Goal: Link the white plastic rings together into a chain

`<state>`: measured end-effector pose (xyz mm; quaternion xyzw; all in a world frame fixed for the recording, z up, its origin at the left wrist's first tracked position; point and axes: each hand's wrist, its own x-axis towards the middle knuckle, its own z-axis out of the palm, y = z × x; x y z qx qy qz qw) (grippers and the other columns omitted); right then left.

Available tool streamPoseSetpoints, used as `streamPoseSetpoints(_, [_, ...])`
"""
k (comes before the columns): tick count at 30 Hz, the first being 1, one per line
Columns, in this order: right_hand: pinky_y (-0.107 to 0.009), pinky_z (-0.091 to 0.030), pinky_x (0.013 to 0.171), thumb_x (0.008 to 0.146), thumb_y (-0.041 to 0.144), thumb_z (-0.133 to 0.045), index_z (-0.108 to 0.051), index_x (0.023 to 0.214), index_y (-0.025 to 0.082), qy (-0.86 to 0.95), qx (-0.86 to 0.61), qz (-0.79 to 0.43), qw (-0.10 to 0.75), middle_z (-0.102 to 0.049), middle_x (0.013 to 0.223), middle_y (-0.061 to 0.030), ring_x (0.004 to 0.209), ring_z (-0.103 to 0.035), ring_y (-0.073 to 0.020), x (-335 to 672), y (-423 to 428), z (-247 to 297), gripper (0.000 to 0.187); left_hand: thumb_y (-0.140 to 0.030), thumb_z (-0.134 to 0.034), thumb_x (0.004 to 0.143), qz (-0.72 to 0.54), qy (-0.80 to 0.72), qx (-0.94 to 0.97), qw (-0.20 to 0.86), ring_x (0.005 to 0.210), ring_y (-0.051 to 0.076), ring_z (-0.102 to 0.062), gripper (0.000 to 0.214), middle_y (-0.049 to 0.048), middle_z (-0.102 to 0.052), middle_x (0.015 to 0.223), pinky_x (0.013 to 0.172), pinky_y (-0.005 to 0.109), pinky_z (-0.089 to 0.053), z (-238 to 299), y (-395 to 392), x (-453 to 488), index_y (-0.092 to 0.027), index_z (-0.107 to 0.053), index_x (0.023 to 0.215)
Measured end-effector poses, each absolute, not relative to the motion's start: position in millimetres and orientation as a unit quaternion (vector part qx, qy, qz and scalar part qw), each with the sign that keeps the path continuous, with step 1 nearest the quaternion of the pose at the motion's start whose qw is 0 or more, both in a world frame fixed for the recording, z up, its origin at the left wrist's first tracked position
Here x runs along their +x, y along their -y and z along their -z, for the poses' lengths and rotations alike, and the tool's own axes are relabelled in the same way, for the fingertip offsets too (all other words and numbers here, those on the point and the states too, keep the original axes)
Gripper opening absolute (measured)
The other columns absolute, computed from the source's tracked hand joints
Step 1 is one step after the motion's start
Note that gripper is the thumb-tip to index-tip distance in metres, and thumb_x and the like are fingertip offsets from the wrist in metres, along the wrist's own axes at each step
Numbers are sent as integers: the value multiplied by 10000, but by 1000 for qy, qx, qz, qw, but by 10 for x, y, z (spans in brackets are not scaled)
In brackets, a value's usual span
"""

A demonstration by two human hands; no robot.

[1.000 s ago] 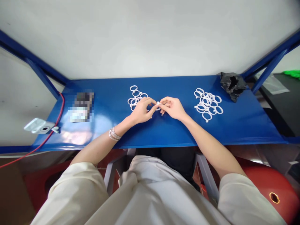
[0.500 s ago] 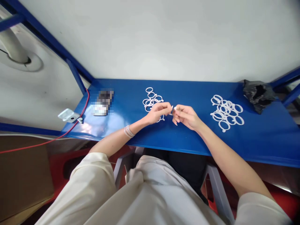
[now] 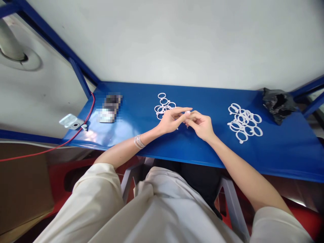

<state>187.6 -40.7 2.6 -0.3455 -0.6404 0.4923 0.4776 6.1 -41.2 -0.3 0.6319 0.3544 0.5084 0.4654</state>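
Note:
Over the middle of the blue table my two hands meet fingertip to fingertip. My left hand, with bangles on the wrist, pinches a small white piece together with my right hand. Both hands are closed in a pinch on it. Just behind my left hand lies a small pile of white plastic rings. A larger pile of white rings lies to the right of my right hand.
A crumpled black bag sits at the table's far right. A blurred flat object lies at the left, with a small white device and a red cable off the left edge. A white wall stands behind.
The view has swung left. My hands, slightly apart half a second ago, have closed together again on the small white piece.

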Motion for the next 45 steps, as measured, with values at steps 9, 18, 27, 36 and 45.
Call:
streamPoseSetpoints(9, [-328,-424,569,901,572,-825,-635,615,218,706,-390,-365,466,-616,668,-13,585,-529,-147,1882,403,-13,494,-540,-670,1011,-506,-394,602,476,784,127,-659,354,58,-771,1013,695,269,-553,27,318,12,-200,-767,1004])
streamPoseSetpoints(18, [-341,-457,604,980,518,-732,-663,667,220,748,-364,-364,420,-664,725,-29,610,-572,-157,1912,396,-1,437,-504,-607,1042,-486,-380,574,538,668,92,-579,301,9,-656,902,639,247,-492,27,246,-43,-210,-612,981])
streamPoseSetpoints(27, [-342,-473,606,980,537,-736,-653,654,219,749,-372,-367,407,-680,736,-36,627,-592,-162,1926,392,-2,463,-491,-604,966,-485,-410,590,498,594,89,-441,385,-17,-508,672,549,253,-345,-84,287,-73,-169,-638,759])
streamPoseSetpoints(36, [-358,-466,605,974,582,-733,-646,647,230,753,-372,-374,392,-687,740,-37,614,-586,-172,1903,423,-31,488,-498,-610,941,-558,-415,561,450,545,79,-323,448,-24,-432,622,522,265,-288,-51,234,-121,-200,-492,626])
streamPoseSetpoints(45, [-490,-518,929,902,244,-754,-757,872,225,765,-519,-123,361,-729,907,-94,875,-654,-282,2562,-72,-56,35,-262,-619,925,-294,-600,741,67,1149,400,-600,148,224,-691,1173,1020,598,-458,22,167,-283,-150,-706,964])
